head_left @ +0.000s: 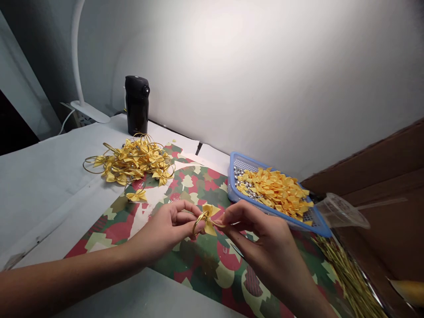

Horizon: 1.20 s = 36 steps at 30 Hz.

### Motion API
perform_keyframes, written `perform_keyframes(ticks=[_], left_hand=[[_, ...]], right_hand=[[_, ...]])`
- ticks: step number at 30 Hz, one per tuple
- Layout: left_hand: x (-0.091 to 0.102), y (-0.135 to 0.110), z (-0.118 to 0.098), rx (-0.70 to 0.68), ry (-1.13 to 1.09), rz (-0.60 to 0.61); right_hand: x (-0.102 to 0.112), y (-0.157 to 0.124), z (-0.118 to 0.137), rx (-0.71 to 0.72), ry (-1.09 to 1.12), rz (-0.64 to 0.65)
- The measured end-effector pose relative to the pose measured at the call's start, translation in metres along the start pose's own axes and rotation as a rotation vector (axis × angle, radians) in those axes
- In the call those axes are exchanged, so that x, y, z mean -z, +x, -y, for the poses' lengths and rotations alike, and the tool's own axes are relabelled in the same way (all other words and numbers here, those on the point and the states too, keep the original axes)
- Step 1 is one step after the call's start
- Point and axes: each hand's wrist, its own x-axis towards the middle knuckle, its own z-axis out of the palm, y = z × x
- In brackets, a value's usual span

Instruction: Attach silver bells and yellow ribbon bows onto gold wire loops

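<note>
1. I see the yellow bow [209, 227] raised between both hands, above the middle of the patterned sheet [185, 260] on the table [59, 163]
2. My left hand [180, 221] is pinched narrow on a gold wire loop [195, 229] beside the bow
3. My right hand [261, 229] has its fingertips closed on gold wire [218, 225] at the bow's other side — I cannot tell if it is the same loop
4. Just behind that hand, which hides part of its rim, the blue basket [233, 194] holds yellow ribbon pieces [278, 190] and silver beads [240, 176]
5. A clear cup [344, 211] tilts at the basket's right end; green stems [347, 274] lie along the table's right edge
6. Toward the left edge sits a pile of wired bows [135, 161], a black bottle [137, 106] just behind it
7. A white lamp [89, 112] stands at the far left corner
</note>
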Motion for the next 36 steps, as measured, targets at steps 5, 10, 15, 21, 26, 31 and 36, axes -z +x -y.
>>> perform_keyframes(ticks=[5,10,15,21,26,31,36], left_hand=[[0.001,0.001,0.001,-0.025,0.027,-0.013],[0.001,0.001,0.002,-0.017,0.023,-0.008],[0.002,0.001,0.004,-0.045,0.025,0.015],[0.001,0.002,0.003,-0.04,-0.012,-0.007],[0.002,0.001,0.005,-0.063,-0.021,-0.007],[0.002,0.002,0.004,-0.057,-0.064,-0.019],[0.001,0.003,0.003,-0.068,-0.07,-0.044]], right_hand=[[-0.002,0.0,0.001,0.003,0.017,-0.025],[-0.002,0.0,0.0,-0.005,0.011,-0.012],[-0.002,-0.001,0.0,0.011,0.006,-0.014],[-0.003,-0.002,0.0,0.033,-0.026,-0.022],[-0.004,-0.003,-0.001,0.041,-0.033,-0.028],[-0.007,-0.003,-0.002,0.019,-0.024,-0.054],[-0.011,-0.003,-0.003,-0.01,0.049,-0.106]])
